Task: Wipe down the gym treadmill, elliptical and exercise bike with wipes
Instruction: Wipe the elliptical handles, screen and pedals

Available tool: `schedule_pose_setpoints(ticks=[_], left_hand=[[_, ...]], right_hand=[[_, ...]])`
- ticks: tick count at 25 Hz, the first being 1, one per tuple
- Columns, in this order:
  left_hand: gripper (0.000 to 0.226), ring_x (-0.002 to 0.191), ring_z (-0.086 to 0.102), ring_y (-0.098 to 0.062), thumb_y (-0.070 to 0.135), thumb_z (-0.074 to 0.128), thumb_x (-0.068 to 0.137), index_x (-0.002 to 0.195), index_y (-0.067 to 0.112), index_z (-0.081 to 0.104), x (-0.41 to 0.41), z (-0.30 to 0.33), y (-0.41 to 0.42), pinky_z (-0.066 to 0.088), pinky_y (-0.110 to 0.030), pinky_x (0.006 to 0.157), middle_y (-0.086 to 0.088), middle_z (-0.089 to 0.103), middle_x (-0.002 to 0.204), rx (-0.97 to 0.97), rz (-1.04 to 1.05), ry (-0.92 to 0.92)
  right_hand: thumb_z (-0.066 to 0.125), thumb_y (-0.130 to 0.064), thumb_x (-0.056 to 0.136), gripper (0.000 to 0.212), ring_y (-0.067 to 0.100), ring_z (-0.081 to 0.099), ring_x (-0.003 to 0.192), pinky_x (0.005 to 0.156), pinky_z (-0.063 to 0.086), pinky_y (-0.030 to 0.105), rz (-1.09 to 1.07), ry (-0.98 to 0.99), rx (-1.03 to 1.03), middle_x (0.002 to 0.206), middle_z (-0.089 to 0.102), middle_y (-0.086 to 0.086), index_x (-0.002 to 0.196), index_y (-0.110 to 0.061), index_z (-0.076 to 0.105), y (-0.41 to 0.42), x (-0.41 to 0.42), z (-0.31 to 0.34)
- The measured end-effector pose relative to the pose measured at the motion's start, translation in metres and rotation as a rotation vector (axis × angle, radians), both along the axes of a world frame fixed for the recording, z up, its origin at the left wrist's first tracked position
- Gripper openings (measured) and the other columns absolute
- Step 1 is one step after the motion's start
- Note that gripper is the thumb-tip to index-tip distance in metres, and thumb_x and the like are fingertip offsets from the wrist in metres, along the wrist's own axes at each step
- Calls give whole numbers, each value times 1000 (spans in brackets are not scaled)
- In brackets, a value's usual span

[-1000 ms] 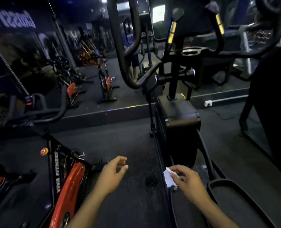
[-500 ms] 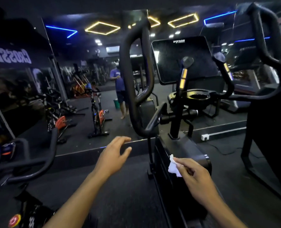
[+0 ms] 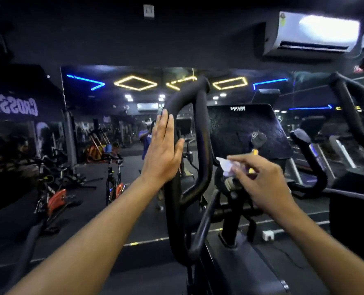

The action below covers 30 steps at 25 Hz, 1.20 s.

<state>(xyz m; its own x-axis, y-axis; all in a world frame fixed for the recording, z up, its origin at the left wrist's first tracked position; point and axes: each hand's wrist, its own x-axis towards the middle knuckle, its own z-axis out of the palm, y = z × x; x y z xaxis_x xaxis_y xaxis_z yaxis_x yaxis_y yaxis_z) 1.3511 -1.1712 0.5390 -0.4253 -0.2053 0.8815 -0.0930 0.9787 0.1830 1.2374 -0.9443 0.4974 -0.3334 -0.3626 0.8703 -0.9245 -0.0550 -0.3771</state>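
A black elliptical stands straight ahead, with a looped left handlebar (image 3: 200, 145) and a dark console screen (image 3: 240, 126). My left hand (image 3: 163, 150) is raised with straight fingers, flat against the outer side of that handlebar. My right hand (image 3: 259, 177) pinches a small crumpled white wipe (image 3: 227, 166) just right of the handlebar, below the console and near the yellow-banded inner grip (image 3: 256, 141). The elliptical's right handlebar (image 3: 351, 111) curves up at the far right.
A wall mirror behind the machine reflects ceiling lights, several exercise bikes (image 3: 113, 177) and a person in blue (image 3: 146, 141). A bike handlebar (image 3: 25, 248) is at lower left. An air conditioner (image 3: 313, 35) hangs at upper right. A black machine (image 3: 355, 201) stands on the right.
My view has tilted up from the floor to the console. My left hand rose and came to lie flat on the left handlebar. My right hand lifted the wipe from the base housing to console height.
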Motion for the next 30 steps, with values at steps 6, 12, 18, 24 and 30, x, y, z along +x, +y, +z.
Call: schedule_pose_setpoints(ticks=[6,12,18,24,30], left_hand=[[63,154,-16,-3,14,34,109,162,15,1,-21,-11,-8,-5,-25,126,10,-14,170,-6,-20,104],[65,154,-15,-5,12,36,109,162,22,-2,-16,-18,-3,-5,-14,122,17,-16,168,-13,-18,130],[65,156,-10,-8,10,39,109,162,20,2,-16,-28,0,-3,-14,121,17,-12,169,-2,-40,170],[64,154,-11,-1,10,37,109,161,24,2,-11,-31,8,3,4,109,23,-13,167,34,-75,185],[66,154,-10,-2,5,38,108,160,23,3,-11,-32,10,6,5,108,18,-10,169,31,-79,197]], right_hand=[[70,-8,87,19,25,62,94,86,47,29,-206,392,-331,99,74,4,105,-11,77,-70,-58,157],[60,-1,91,19,20,59,92,82,43,21,-161,384,-163,106,58,13,104,0,74,-148,-39,188],[62,1,91,17,24,63,80,70,58,31,-99,664,41,112,53,12,105,0,70,-154,-6,151],[60,-12,94,25,33,61,76,65,48,34,-386,581,-29,99,53,8,115,-19,72,-127,-52,189],[55,-12,96,19,19,61,80,59,38,14,-164,574,17,102,65,5,110,-8,67,-153,-15,159]])
